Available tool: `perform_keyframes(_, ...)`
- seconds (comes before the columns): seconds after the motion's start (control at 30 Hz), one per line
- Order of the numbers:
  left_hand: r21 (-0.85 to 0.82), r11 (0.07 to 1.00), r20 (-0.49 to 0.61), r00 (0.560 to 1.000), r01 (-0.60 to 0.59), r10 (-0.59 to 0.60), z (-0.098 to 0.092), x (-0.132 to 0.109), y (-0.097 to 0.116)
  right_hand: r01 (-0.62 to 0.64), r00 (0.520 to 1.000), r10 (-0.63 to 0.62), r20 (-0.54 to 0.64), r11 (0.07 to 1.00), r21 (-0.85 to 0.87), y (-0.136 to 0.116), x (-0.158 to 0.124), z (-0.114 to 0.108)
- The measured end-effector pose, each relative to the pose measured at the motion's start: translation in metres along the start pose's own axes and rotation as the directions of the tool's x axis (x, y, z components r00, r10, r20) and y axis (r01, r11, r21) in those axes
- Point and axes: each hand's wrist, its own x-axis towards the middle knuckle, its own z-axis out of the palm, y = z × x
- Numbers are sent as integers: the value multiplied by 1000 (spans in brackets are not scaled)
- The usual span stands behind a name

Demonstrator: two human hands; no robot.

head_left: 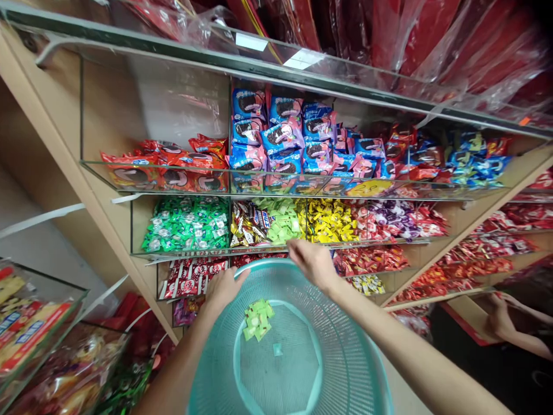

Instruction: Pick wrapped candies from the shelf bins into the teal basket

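Observation:
A teal plastic mesh basket (358,351) is held below the shelves, with a small heap of light-green wrapped candies (258,319) on its bottom. My left hand (222,287) grips the basket's far left rim, thumb resting over the edge. My right hand (313,262) is above the far rim, close to the shelf front, its fingers curled closed. Whatever is inside those fingers stays hidden. Just beyond it lie more light-green candies (284,222), with yellow-wrapped candies (332,222) to their right and brown-wrapped candy bars (250,223) to their left.
A glass lip (190,251) fronts the candy shelf, where green packets (185,225) fill the left section. Blue and pink cookie packs (283,135) are stacked above. Glass bins of packaged snacks (34,328) stand at left. Another person's hand (501,317) holds a box at right.

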Motion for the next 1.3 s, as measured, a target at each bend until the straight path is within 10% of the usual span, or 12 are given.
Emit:
perform_keyframes(0.3, 8, 1000, -33, 999, -21, 22, 5, -1, 1, -493, 834, 204, 513, 693, 526, -33, -71, 111)
perform_keyframes(0.43, 18, 1000, -21, 1000, -6, 6, 4, -5, -3, -638, 714, 91, 694, 492, 592, -27, -80, 129)
perform_keyframes(0.6, 30, 1000, -13, 1000, -4, 4, 2, -7, -3, -648, 653, 21, 757, 532, 545, -19, -78, 133)
perform_keyframes(0.8, 31, 1000, -4, 1000, 7, -6, 4, -5, 0, -618, 681, 105, 725, 613, 492, -9, -70, 132)
perform_keyframes(1.03, 12, 1000, 1, 1000, -29, 28, 14, -2, 0, -563, 821, 338, 460, 612, 555, -2, -84, 130)
perform_keyframes(1.3, 46, 994, 22, 995, -95, 94, 30, 5, 17, -571, 812, 465, 352, 514, 640, 10, -110, 109)
